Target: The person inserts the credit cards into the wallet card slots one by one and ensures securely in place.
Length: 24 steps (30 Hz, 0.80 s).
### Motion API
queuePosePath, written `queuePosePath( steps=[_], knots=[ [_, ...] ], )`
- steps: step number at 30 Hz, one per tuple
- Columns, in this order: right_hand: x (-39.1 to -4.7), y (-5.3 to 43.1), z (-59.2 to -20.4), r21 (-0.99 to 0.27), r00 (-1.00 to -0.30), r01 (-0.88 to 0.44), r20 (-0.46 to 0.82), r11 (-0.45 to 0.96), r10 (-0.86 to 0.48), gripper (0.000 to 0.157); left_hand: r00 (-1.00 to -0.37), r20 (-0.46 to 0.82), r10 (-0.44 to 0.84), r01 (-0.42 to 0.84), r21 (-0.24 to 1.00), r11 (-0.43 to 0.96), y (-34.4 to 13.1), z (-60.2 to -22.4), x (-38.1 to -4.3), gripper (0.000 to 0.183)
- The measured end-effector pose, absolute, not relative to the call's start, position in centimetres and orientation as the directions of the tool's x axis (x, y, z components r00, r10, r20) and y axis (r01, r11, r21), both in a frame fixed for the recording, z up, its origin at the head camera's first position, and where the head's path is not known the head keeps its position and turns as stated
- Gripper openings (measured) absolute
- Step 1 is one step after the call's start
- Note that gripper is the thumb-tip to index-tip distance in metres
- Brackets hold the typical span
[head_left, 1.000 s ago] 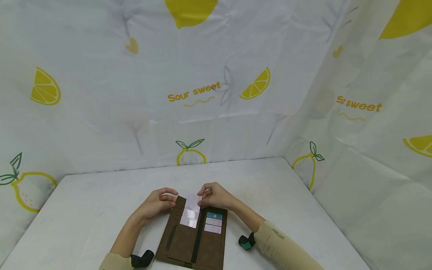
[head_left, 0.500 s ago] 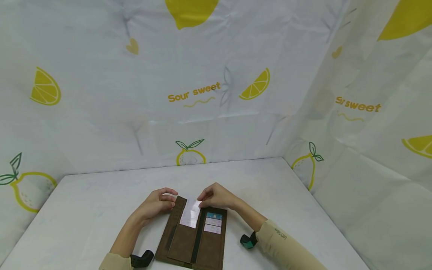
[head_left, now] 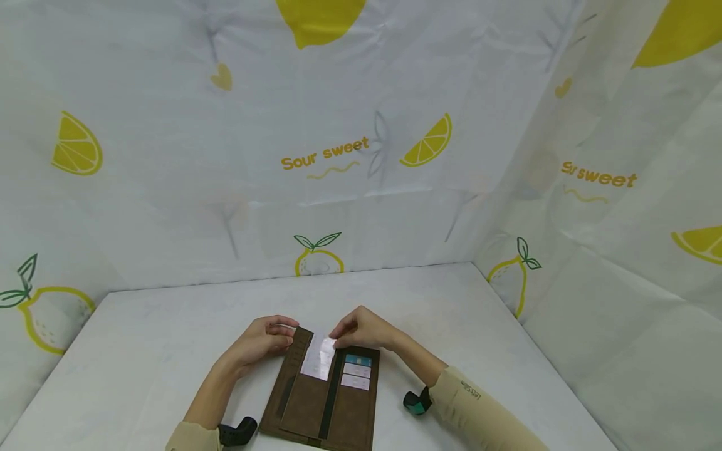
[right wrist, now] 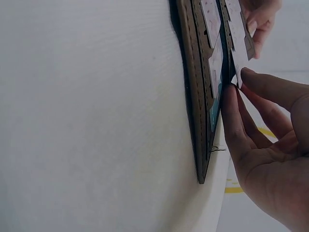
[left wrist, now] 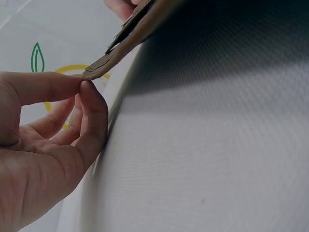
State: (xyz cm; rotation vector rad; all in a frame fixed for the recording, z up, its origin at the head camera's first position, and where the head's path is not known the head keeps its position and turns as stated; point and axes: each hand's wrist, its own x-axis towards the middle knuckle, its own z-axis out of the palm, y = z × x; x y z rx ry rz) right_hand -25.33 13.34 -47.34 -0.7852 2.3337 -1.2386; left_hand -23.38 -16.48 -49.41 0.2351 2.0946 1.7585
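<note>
An open brown wallet (head_left: 304,407) stands out against the white table in the head view, its far end towards the wall. My left hand (head_left: 259,341) pinches its far left corner between thumb and finger; the left wrist view shows that wallet corner (left wrist: 99,66) raised. With thumb and fingertips, my right hand (head_left: 363,327) pinches the far end of a pale, shiny printed card (head_left: 318,360) on the wallet's middle panel. In the right wrist view the card's edge (right wrist: 238,55) lies between the thumb and fingers. A blue card (head_left: 358,360) and pale cards sit in the right panel's slots.
The white table (head_left: 169,369) runs back to a white curtain (head_left: 186,156) printed with lemons, which also closes off the right side. A black wrist device (head_left: 238,432) is at the left sleeve, and a black and green one (head_left: 417,402) at the right.
The pale card's far end has come down a little towards the wallet, with my right fingertips on it. My left hand and the wallet have hardly moved.
</note>
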Motion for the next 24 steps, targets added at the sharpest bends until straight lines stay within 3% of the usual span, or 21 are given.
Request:
queuePosePath(
  steps=[24],
  knots=[
    [-25.24, 13.75, -47.79, -0.858, -0.75, -0.276, -0.089, 0.433, -0.655, 0.02, -0.911, -0.183, 0.37, -0.113, 0.973, 0.201, -16.51, -49.46, -23.3, 0.037]
  ],
)
